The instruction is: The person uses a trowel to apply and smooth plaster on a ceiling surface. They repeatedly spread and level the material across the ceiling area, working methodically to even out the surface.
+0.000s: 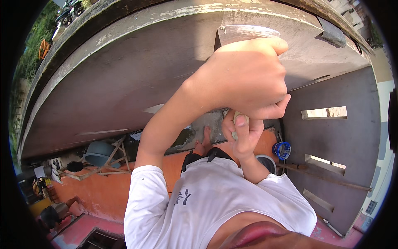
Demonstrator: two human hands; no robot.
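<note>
My left hand (253, 76) is closed in a fist, raised in front of the grey wall, its thumb pointing right. Just beyond its knuckles shows a wide, flat piece with a whitish, streaked edge (248, 31). Whether the fist grips that piece is hidden by the hand. Below and partly behind the left wrist, my right hand (246, 135) is wrapped round a pale, rounded, handle-like piece (235, 128), its thumb pressed on it. The upper end of this pale piece disappears behind the left hand, so I cannot tell whether both pieces are joined.
A curved concrete ledge (166, 16) tops the grey wall, with a dark flap (331, 34) over it at right. Low at left, a grey-green tub (99, 154) rests by a wooden frame (118, 155). A blue round container (282, 150) and a wooden pole (327, 176) are at right.
</note>
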